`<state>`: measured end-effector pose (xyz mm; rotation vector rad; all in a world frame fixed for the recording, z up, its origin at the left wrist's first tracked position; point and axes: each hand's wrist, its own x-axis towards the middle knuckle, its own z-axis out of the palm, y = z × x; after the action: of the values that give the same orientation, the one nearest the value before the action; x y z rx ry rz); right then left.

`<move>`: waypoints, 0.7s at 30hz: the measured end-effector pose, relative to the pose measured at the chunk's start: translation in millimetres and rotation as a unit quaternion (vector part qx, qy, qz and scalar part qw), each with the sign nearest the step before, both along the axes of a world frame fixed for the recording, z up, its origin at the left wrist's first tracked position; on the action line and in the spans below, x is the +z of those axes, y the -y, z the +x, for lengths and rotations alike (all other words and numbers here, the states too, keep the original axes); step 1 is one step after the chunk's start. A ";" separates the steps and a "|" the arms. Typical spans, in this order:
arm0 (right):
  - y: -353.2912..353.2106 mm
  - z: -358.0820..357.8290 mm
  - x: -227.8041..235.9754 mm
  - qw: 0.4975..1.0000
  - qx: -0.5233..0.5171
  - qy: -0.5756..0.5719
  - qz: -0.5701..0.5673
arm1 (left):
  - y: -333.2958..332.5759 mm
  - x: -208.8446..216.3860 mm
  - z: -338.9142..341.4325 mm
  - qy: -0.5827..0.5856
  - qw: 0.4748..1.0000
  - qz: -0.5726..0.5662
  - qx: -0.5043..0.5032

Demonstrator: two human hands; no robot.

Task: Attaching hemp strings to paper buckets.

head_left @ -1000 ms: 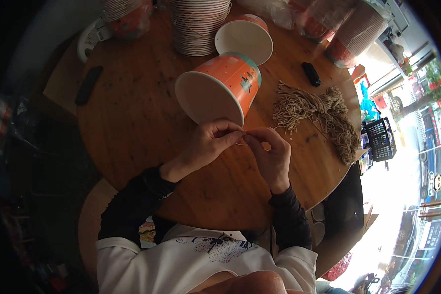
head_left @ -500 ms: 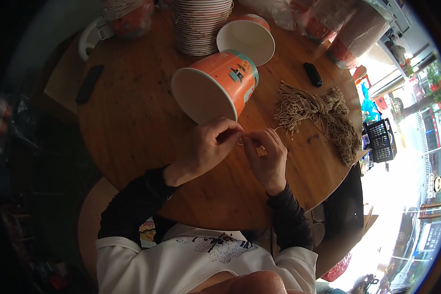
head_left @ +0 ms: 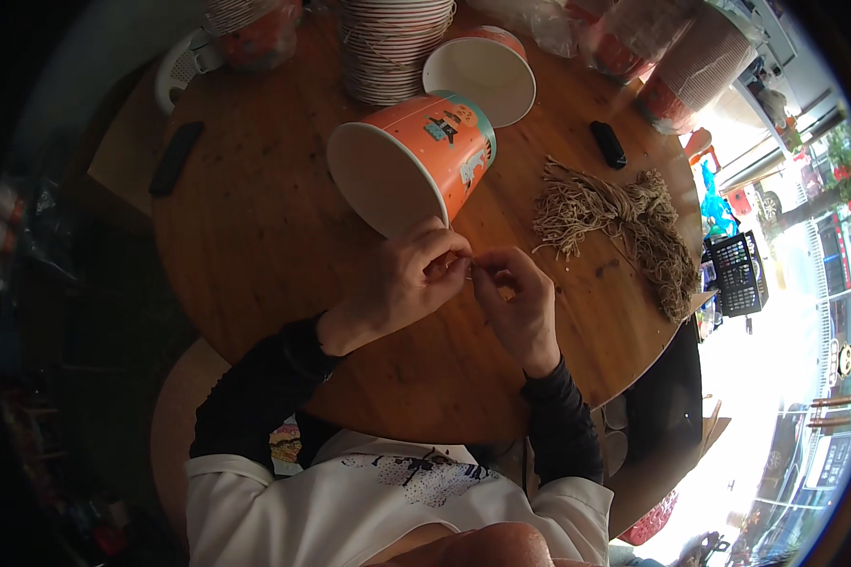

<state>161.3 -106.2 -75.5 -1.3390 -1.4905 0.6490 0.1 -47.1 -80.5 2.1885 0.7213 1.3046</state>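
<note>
Over the near middle of the table, my left hand [head_left: 408, 268] and my right hand [head_left: 522, 300] meet fingertip to fingertip. Both are closed in a pinch on a thin string [head_left: 471, 275], of which only a short bit shows; the fingers hide the remainder. Just beyond my left hand, an orange paper bucket [head_left: 449, 154] with a teal band lies on its side, its open white mouth facing left and toward me. My left knuckles overlap its lower rim, and I cannot tell whether they touch it. To the right lies a loose bundle of brown paper twine [head_left: 600, 213].
Behind the lying bucket are another open paper bucket [head_left: 482, 80] and a tall nested stack of buckets [head_left: 394, 47]. Plastic-wrapped stacks [head_left: 695, 66] stand at the far right. A black object [head_left: 607, 145] and a dark flat bar [head_left: 176, 159] rest on the round wooden table [head_left: 255, 255].
The lying bucket has rolled slightly, so its printed pattern sits differently. My hands stay together with small finger shifts, and the string shows less between them.
</note>
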 end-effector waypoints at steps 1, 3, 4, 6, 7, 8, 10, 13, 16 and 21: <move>-0.3 -0.1 0.1 1.000 0.001 -0.001 0.000 | -0.4 0.9 -1.1 0.009 0.999 -0.032 -0.018; -1.0 0.8 0.3 1.000 -0.004 -0.001 -0.009 | -1.1 1.0 -2.2 0.018 0.997 -0.065 -0.038; -0.5 1.0 0.4 1.000 -0.005 -0.001 -0.009 | -1.2 0.8 -2.9 0.024 0.992 -0.108 -0.060; 0.3 -0.3 2.2 1.000 -0.003 0.002 0.000 | -1.1 1.0 -4.8 0.029 0.985 -0.149 -0.080; 0.7 -1.1 3.6 1.000 -0.003 0.001 0.000 | -1.7 -0.7 -5.1 0.048 0.977 -0.183 -0.099; 1.1 -1.8 5.1 1.000 -0.005 0.005 0.006 | -2.4 -1.7 -5.6 0.067 0.967 -0.217 -0.118; 1.1 -2.7 6.1 1.000 -0.006 0.008 0.012 | -2.8 -0.2 -7.4 0.071 0.960 -0.237 -0.128; 0.6 -1.2 5.2 0.998 -0.013 0.031 0.054 | -4.9 -3.8 -6.1 0.110 0.931 -0.303 -0.169; 1.6 0.4 1.0 0.997 -0.009 -0.072 -0.041 | -8.4 0.2 -10.4 0.145 0.860 -0.439 -0.215; -0.5 -5.7 -8.0 0.980 0.013 -0.195 -0.039 | -6.4 -2.0 -10.1 0.212 0.732 -0.595 -0.254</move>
<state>155.6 -105.7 -83.5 -1.1691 -1.1754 0.9373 -10.0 -40.7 -82.4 0.8634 0.4704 0.6378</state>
